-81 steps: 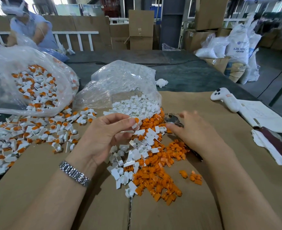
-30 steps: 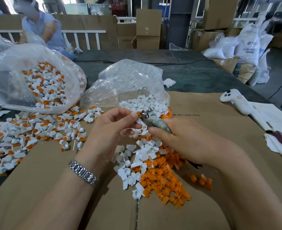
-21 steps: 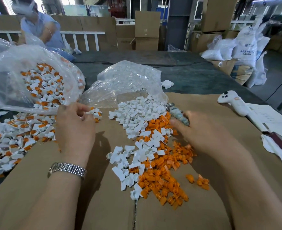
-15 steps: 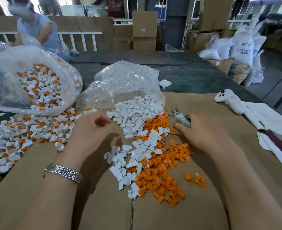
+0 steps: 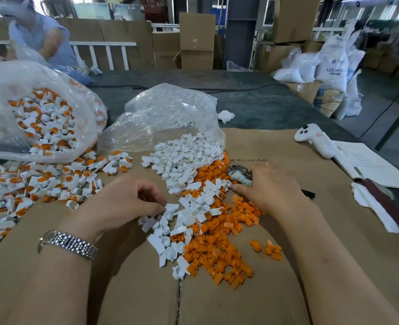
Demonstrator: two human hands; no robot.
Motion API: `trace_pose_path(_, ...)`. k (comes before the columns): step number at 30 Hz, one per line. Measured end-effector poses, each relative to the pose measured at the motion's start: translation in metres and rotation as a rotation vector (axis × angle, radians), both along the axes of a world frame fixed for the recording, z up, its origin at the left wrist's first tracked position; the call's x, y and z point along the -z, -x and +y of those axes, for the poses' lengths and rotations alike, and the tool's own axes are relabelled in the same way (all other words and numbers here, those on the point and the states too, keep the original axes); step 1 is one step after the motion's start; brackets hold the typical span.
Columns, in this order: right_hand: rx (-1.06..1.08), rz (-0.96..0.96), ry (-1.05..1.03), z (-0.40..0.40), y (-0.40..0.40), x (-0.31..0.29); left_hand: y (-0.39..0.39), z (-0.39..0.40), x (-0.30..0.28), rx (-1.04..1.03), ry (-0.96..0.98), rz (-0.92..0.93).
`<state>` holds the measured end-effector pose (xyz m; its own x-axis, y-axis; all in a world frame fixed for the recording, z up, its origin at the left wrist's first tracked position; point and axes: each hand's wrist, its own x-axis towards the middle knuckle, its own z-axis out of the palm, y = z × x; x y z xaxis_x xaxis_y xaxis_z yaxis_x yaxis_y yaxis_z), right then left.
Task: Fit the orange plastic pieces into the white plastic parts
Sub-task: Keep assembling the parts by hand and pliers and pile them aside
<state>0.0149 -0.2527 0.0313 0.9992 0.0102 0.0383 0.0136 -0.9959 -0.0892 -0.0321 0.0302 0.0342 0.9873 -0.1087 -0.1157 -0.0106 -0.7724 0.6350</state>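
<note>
Flattened brown cardboard point(image 5: 287, 231) is covering the near part of a dark worktable, with stacked cartons and white sacks standing in the warehouse behind. White plastic parts point(image 5: 184, 158) are spilling out of a clear bag point(image 5: 168, 116) and running toward the viewer in a long band, and orange plastic pieces point(image 5: 217, 242) are lying along the right side of that band, touching it. To the left, assembled white-and-orange pieces point(image 5: 41, 181) are lying in a heap below a second clear bag point(image 5: 29, 118) that is holding more of them. The left hand point(image 5: 125, 202), with a metal watch point(image 5: 68, 243) on its wrist, is resting palm down, its curled fingertips pinching at a white part on the pile's left edge. The right hand point(image 5: 271, 188) is lying over the orange pieces, fingers curled around a small tool point(image 5: 239, 175) whose metal tip is pointing away and to the left. A white handheld controller point(image 5: 314, 139) and a paper sheet point(image 5: 367, 163) are lying at the right.
</note>
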Motion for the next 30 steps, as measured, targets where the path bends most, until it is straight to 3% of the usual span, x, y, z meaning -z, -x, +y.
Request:
trace_pose_path(7, -0.005, -0.026, -0.111, -0.001, 0.003, -0.008, -0.001, -0.007, -0.001, -0.112, 0.241, -0.144)
trace_pose_path(10, -0.162, -0.1, -0.215, -0.003, 0.005, -0.017, -0.002, -0.012, -0.001, -0.15, 0.359, -0.117)
trace_pose_path(13, -0.3, 0.003, -0.178, 0.001, 0.012, -0.02, -0.003, -0.017, -0.002, -0.181, 0.536, -0.061)
trace_pose_path(18, -0.318, 0.047, -0.114, 0.008, 0.014, -0.019, -0.002, -0.022, -0.006, -0.174, 0.922, 0.03)
trace_pose_path(30, -0.276, 0.102, -0.152, 0.01, 0.014, -0.019, 0.001, -0.035, -0.009, -0.18, 1.073, 0.11)
